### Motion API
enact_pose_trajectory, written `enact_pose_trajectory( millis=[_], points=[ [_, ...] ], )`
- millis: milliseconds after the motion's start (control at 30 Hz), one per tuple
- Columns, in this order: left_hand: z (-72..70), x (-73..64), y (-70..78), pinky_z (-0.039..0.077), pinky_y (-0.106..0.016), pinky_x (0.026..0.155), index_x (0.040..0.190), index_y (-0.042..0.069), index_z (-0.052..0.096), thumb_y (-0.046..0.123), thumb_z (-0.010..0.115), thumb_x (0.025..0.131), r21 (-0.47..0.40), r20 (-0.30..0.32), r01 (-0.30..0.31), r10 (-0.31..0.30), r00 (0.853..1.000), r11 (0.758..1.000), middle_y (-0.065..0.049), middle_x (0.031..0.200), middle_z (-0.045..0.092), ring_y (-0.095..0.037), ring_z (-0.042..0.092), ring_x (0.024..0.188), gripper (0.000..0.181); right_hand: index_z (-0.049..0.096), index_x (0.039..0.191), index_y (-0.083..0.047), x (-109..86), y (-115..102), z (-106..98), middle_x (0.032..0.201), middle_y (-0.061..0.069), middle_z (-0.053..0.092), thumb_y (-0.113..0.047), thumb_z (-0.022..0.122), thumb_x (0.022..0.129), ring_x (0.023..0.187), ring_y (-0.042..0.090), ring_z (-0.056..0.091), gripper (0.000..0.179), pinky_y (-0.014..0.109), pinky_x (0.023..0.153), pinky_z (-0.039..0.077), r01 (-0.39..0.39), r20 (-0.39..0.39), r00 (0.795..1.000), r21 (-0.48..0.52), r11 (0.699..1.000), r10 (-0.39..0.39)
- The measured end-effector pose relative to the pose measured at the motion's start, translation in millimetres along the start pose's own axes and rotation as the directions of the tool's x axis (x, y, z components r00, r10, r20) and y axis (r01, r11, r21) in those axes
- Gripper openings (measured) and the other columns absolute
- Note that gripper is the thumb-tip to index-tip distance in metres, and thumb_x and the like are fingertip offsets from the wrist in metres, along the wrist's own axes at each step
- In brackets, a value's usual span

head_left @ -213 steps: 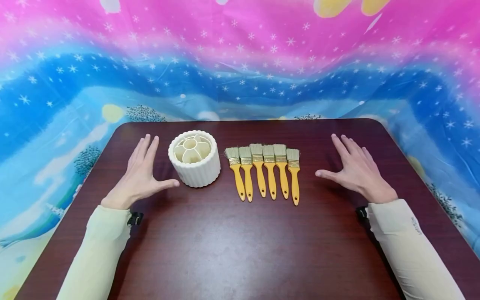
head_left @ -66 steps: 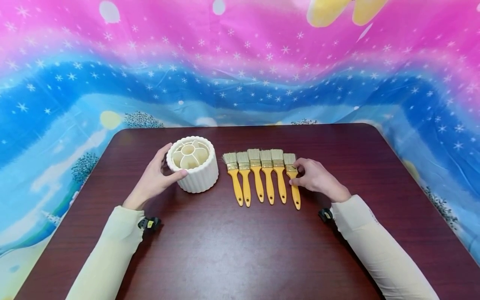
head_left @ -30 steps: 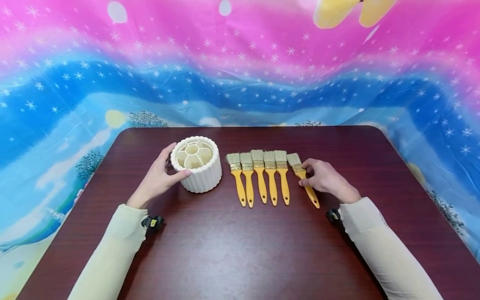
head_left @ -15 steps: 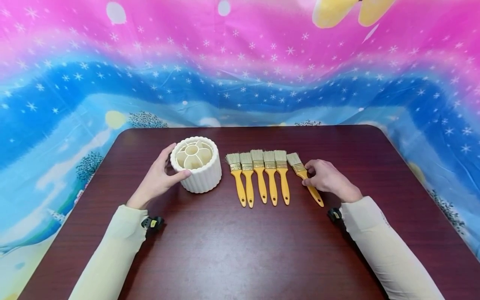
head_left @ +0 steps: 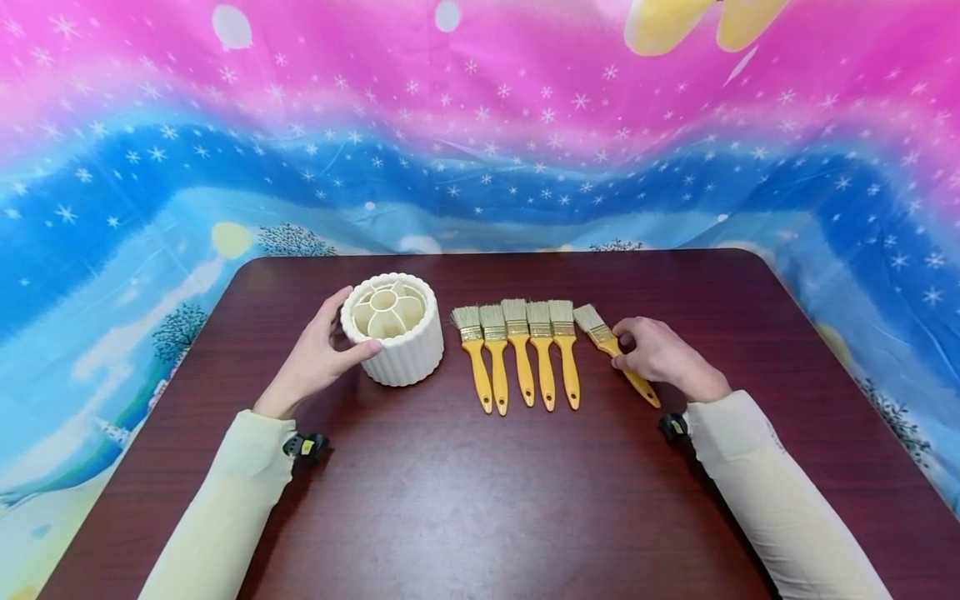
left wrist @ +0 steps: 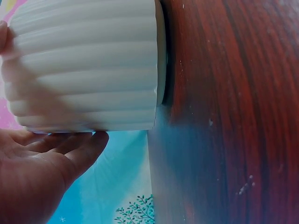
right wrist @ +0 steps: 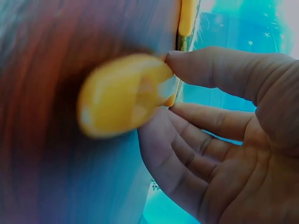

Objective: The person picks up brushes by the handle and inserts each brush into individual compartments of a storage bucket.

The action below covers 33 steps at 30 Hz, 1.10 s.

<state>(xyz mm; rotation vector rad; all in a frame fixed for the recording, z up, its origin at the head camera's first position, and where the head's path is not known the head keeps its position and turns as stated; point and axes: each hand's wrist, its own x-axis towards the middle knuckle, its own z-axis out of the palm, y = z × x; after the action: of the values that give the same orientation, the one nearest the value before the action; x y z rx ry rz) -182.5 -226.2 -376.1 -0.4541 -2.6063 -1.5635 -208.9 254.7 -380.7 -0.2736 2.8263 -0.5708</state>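
Cream sleeves [head_left: 217, 508] are reaching in, black devices [head_left: 303, 446] sitting at both wrists. Right hand [head_left: 663, 358] is pinching a yellow-handled brush [head_left: 604, 337] by its handle, grip narrow; brush is slanting, bristles pointing away and left, handle end blurring in right wrist view. Left hand [head_left: 311, 360] is gripping a white ribbed holder [head_left: 407, 357] from its left side, spread wide, thumb at near rim. Holder is standing upright on dark red table [head_left: 480, 483], compartments facing up. Five other brushes [head_left: 519, 350] are lying in a row between holder and pinched brush. Snowflake-printed cloth [head_left: 480, 167] is hanging behind.
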Motion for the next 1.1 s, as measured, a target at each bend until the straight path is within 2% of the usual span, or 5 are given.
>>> enact_pose_trajectory(
  millis=[167,333,467,767,1100],
  points=[
    [0.0,-4.3,20.2,0.043,-0.045,0.096,0.15,0.002,0.022,0.011,0.075,0.082,0.006,0.009,0.01,-0.01,1.0,1.0,-0.018,0.145,0.037,-0.031,0.047,0.123,0.086,0.054,0.128,0.001,1.4,4.8,-0.8,0.116,0.022,0.057,-0.014,0.07,0.085,0.095,0.031,0.053,0.049,0.043,0.077,0.049,0.019,-0.005,1.0,-0.017,1.0,-0.019],
    [0.8,-7.1,33.4,0.044,-0.039,0.095,0.148,-0.002,0.022,0.008,0.073,0.083,0.015,0.014,0.023,-0.023,1.0,1.0,-0.022,0.144,0.038,-0.032,0.048,0.122,0.083,0.052,0.13,0.003,3.5,7.6,-1.4,0.116,0.023,0.057,-0.023,0.072,0.085,0.096,0.031,0.054,0.055,0.044,0.078,0.05,0.008,-0.001,1.0,0.002,1.0,-0.008],
    [0.7,-5.7,29.2,0.045,-0.034,0.093,0.149,-0.001,0.022,0.009,0.074,0.083,0.002,0.014,0.018,-0.018,1.0,1.0,-0.021,0.144,0.038,-0.033,0.047,0.122,0.084,0.05,0.13,0.003,7.0,5.8,-2.1,0.117,0.024,0.056,-0.03,0.072,0.085,0.096,0.032,0.054,0.06,0.047,0.08,0.05,-0.009,-0.007,1.0,0.003,1.0,0.009],
    [1.3,1.3,-3.0,0.044,-0.023,0.091,0.151,0.011,0.023,0.016,0.077,0.082,-0.011,-0.002,0.005,-0.006,1.0,1.0,-0.011,0.146,0.038,-0.027,0.047,0.122,0.087,0.05,0.131,0.004,15.7,1.8,-4.1,0.116,0.026,0.056,-0.037,0.071,0.086,0.095,0.034,0.055,0.065,0.046,0.078,0.05,-0.045,0.007,0.999,-0.012,0.999,0.045],
    [0.4,-1.2,5.8,0.045,-0.027,0.092,0.151,0.006,0.022,0.014,0.076,0.083,0.0,0.004,0.011,-0.011,1.0,1.0,-0.016,0.146,0.037,-0.03,0.046,0.124,0.087,0.055,0.123,0.003,21.3,-5.3,-0.4,0.106,0.02,0.058,-0.03,0.073,0.084,0.085,0.029,0.054,0.054,0.041,0.071,0.048,-0.016,-0.02,1.0,-0.019,1.0,0.016]
  ],
)
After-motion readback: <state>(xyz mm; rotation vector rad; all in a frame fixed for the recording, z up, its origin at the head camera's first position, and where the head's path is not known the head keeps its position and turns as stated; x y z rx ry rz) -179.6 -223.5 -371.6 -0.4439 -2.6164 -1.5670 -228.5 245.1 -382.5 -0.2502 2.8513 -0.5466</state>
